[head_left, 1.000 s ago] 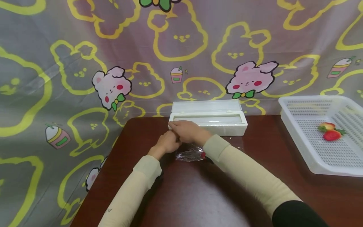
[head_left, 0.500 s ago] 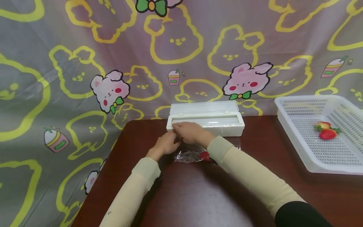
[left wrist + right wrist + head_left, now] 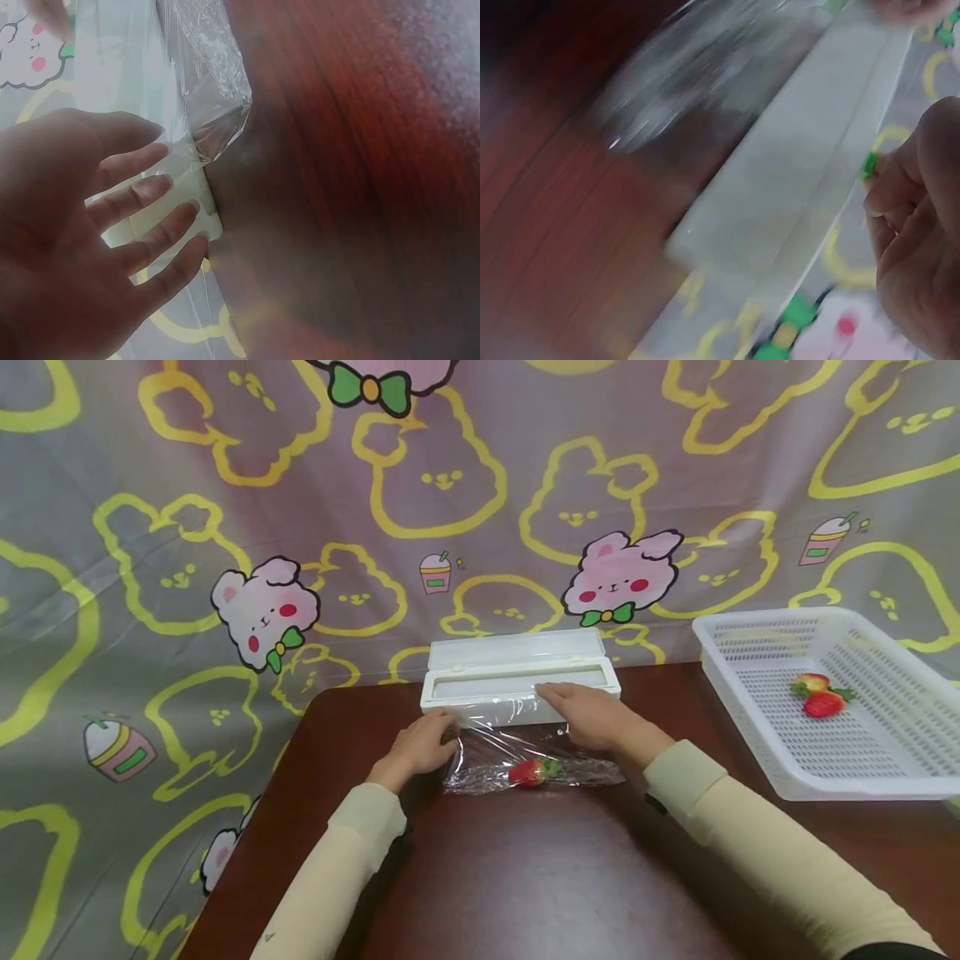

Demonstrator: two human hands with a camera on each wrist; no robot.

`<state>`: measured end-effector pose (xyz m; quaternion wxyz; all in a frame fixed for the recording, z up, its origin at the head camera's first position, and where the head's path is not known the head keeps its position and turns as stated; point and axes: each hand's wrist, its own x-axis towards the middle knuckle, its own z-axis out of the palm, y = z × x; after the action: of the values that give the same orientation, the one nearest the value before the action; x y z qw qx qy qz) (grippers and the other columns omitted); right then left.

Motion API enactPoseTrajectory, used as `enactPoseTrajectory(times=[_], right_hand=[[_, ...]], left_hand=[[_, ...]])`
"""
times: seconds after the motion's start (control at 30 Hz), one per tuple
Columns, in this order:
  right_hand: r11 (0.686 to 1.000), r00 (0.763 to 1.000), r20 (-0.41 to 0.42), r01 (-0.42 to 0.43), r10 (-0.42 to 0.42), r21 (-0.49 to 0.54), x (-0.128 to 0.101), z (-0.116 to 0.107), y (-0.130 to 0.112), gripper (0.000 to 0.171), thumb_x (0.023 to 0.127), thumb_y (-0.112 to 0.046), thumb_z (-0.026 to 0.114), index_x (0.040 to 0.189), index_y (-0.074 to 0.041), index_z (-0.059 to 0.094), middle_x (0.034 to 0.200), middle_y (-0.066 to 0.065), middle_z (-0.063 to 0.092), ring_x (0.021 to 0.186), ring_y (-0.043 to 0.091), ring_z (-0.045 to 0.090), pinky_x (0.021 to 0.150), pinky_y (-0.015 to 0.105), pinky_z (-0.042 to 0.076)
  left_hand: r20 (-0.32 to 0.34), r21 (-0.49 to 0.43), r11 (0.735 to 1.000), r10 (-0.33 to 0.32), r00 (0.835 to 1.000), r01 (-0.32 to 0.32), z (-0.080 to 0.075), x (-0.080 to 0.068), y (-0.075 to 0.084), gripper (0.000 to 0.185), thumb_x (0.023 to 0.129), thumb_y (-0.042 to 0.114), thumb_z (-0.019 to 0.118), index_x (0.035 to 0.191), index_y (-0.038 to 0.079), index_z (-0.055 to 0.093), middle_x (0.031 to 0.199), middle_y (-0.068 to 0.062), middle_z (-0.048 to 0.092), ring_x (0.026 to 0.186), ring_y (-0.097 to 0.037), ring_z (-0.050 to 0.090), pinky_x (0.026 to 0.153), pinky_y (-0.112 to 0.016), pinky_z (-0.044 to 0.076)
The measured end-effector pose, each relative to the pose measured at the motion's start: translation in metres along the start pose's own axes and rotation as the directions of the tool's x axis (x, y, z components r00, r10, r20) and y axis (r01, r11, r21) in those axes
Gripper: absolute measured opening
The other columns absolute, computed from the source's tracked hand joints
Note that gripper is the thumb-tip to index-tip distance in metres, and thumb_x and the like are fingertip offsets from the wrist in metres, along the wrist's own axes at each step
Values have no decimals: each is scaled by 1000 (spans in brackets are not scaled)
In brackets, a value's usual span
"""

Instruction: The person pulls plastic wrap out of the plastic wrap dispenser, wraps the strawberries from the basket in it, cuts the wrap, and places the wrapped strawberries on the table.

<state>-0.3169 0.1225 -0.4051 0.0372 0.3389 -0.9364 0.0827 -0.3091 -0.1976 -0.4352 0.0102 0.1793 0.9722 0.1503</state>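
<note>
Left hand [image 3: 420, 746] at the left end of the white cling-film dispenser box [image 3: 517, 687], fingers straight and spread, flat against the box's near corner, gripping nothing; in the left wrist view the same hand [image 3: 82, 240] splayed, fingertips [image 3: 176, 225] touching the white end of the box [image 3: 180, 202], a crumpled edge of film [image 3: 214, 90] just beside them. Right hand [image 3: 592, 714] on the front face of the box towards its right end, palm down, fingers stretched along the film's upper edge, pressing rather than pinching; in the right wrist view only a blurred part of that hand [image 3: 919, 247] with loosely bent fingers, the long white box [image 3: 795, 180] running past it, grip not readable there. Cling film [image 3: 525, 752] drawn out of the box towards the near edge of the bench [image 3: 525, 877], lying loose and wrinkled on the dark red wood between the two hands; wrapped strawberry [image 3: 529, 772] under that film, near the middle of the sheet, close to the rear edge of the bench and just in front of the box; lid of the box open, leaning back against the cartoon-rabbit cloth [image 3: 300, 527]. White perforated basket [image 3: 757, 710] at the right rear corner of the bench, well apart from the hands, two strawberries [image 3: 817, 695] lying touching inside it.
</note>
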Motion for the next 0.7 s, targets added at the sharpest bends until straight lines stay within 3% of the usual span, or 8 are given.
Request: enactPoseTrajectory(times=[0.23,0.5,0.7], right_hand=[[997,996,-45,-74,73,-15,-50,-17,53,62,91,4,56,151,-3,46,146,21,55,128,39,58,102,55,48],[994,994,-11,-112,112,5,-58,-22,59,60,94,2,56,152,-3,45,147,22,54,130,41,56,105,57,46],[996,997,-17,-77,78,50,-63,-26,67,62,90,6,57,151,0,45,146,24,54,125,40,59,103,58,47]], left_hand=[[0,9,1000,-1,1000,1,-3,-1,1,15,96,22,65,109,14,68,124,-3,61,105,-27,62,79,-55,52],[9,-5,1000,-1,1000,1,-5,-3,3,16,95,20,66,110,15,67,125,-3,61,105,-27,62,79,-54,52],[21,-9,1000,2,1000,-2,-8,-2,4,19,95,21,66,112,14,68,125,-4,61,107,-28,62,81,-54,52]])
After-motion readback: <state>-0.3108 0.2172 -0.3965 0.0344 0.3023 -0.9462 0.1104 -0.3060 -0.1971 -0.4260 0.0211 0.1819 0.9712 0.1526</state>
